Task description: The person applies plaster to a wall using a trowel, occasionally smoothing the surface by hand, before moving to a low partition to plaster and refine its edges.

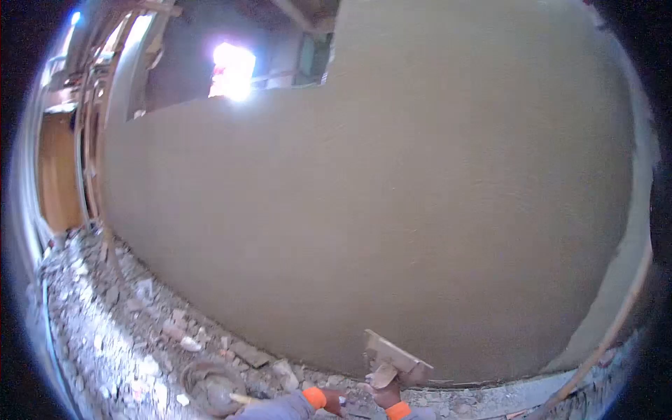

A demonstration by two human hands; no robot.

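Near the bottom of a smooth grey plastered wall (392, 182), my right hand (385, 393) is closed round a plastering float (397, 355), whose flat blade is tilted beside the wall's lower edge. My left hand (333, 401) is just left of it, in an orange cuff, over the rubble; its fingers are small and blurred, and what they hold, if anything, cannot be made out. A round pan (213, 388) with grey material sits on the rubble left of my left sleeve, a light-coloured handle (241, 398) at its side.
Broken stones and rubble (126, 315) cover the ground along the wall. A window opening (234, 70) is at the upper left. Wooden poles and a brown panel (59, 171) stand at the far left. A long pole (616, 322) leans at the lower right.
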